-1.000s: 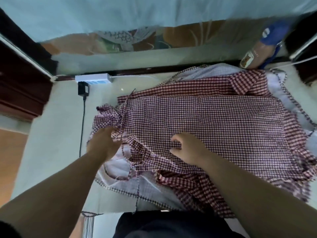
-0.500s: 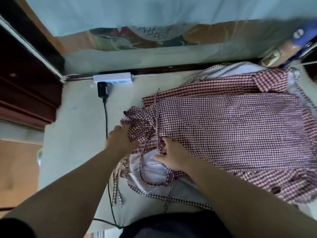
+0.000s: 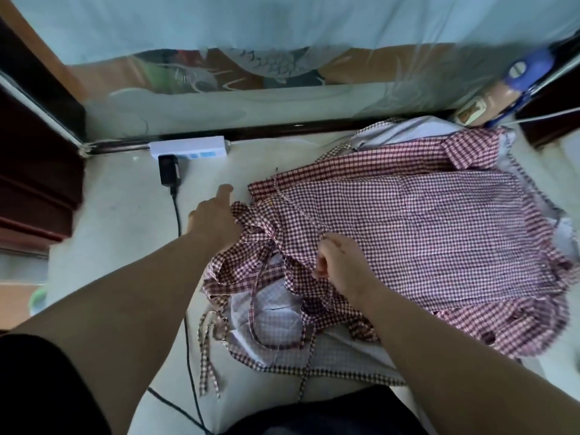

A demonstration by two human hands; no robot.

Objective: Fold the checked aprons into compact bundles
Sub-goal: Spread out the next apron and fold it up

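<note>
— Pale surface, with a translucent sheet hanging along its far edge. What lies on it?

— One red checked apron is spread flat across the middle and right of the surface. It is creased, and its left corner is bunched. It lies on top of a paler apron of finer check with a dark-checked border, which shows at the near-left and far-right edges of the pile.

— Ties?

— Loose ties trail from the near-left of the pile onto the surface, toward the person.

— Left hand?

— The left hand is at the bunched left corner, touching the cloth. One finger points straight ahead and the others are hidden at the cloth's edge. Whether they grip it cannot be told.

— Right hand?

— The right hand sits on the red checked apron, near the bunched corner. Its fingers are curled and pinch the cloth where a thin strap runs off toward the far-left edge.

— Other items?

— A white power strip lies at the far edge, left of the aprons, with a black plug seated in it. A black cable runs from the plug toward the person, past the left forearm. A blurred bottle with a blue cap lies at the far right, behind the aprons. Dark wooden furniture stands on the left.
</note>
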